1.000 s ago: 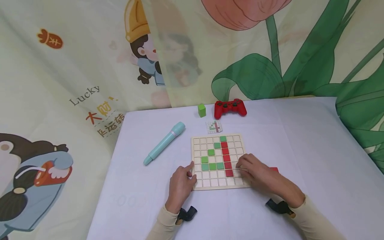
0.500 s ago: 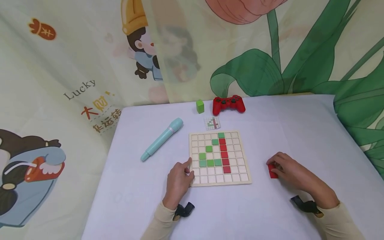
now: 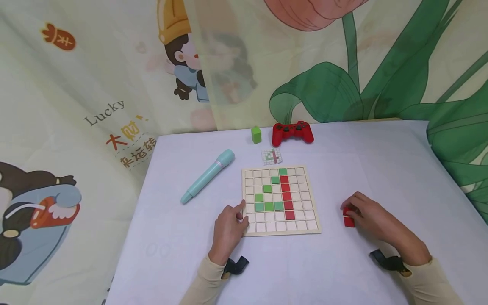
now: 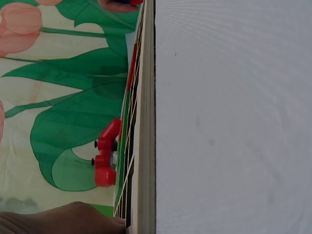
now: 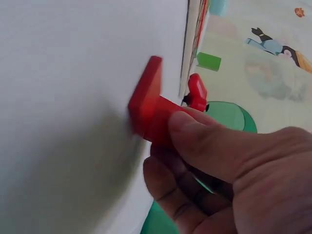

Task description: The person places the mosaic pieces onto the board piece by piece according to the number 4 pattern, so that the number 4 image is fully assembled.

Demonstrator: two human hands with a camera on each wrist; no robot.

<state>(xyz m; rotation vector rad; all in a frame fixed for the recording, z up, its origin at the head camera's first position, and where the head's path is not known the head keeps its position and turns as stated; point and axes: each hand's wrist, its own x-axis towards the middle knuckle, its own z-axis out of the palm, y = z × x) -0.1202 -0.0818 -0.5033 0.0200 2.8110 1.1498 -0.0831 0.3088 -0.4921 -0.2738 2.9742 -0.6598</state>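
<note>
My right hand (image 3: pixel 375 220) has come off the wooden grid board (image 3: pixel 281 199) since a second ago and now sits well to the right of it, on the white table (image 3: pixel 381 169). Its fingers and thumb are curled round a small stack of red tiles (image 3: pixel 348 217) (the right wrist view shows the thumb clamped over them, with one tile tipping up off the stack against the cloth). Over the last half second the hand has barely shifted, so I judge it is separating a single tile rather than carrying one.

My left hand (image 3: pixel 228 226) has stayed at the board's near left corner, fingers loosely bent and touching the edge, gripping nothing.

On the board the green tiles (image 3: pixel 269 206) and the red column (image 3: pixel 286 196) read the same as before, next to the pattern card (image 3: pixel 272 156) at its far side.
</note>
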